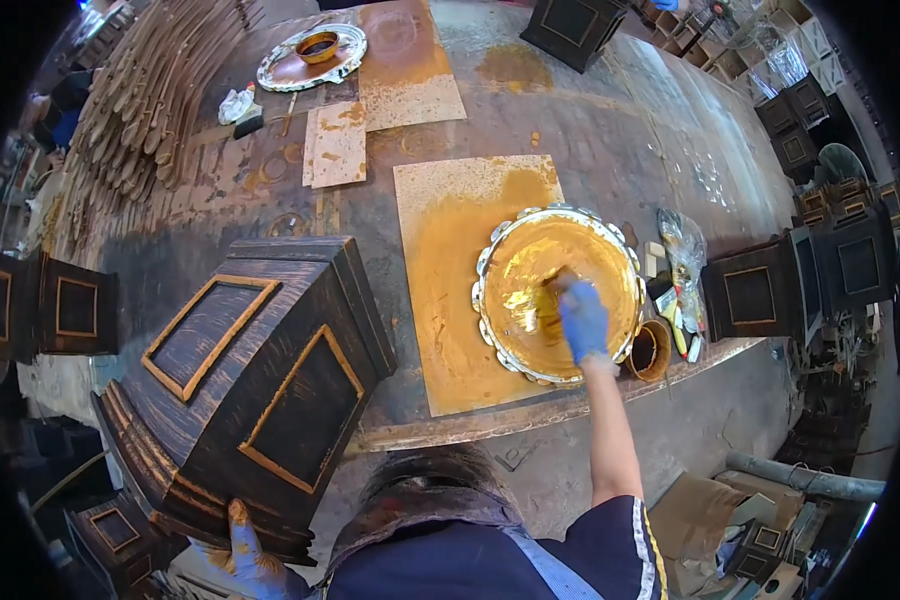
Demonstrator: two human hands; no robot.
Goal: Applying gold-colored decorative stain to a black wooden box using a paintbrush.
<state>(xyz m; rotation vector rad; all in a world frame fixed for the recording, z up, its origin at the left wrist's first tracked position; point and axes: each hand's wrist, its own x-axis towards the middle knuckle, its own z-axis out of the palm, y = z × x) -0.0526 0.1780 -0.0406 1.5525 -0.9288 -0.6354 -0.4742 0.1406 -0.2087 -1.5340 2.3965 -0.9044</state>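
My left hand [245, 560], in a paint-stained blue glove, grips the lower edge of a black wooden pedestal [300, 375] with gold-trimmed panels. The thumb lies against its side, and the other fingers are partly hidden. The pedestal leans tilted over the table's near edge. In a blue glove too, my right hand [582, 318] is closed over a round tray [485, 335] with a scalloped white rim, its inside coated in wet gold paint. A small brownish thing shows at the fingertips, too blurred to name. Under the tray lies a gold-smeared board [440, 300].
A brown cup [650, 350] stands right of the tray, near a yellow-green brush [675, 318] and a clear plastic bag [682, 245]. Farther back are a second tray with a bowl [318, 48] and stacked curved wood strips [135, 110]. More black pedestals [755, 285] stand around the table.
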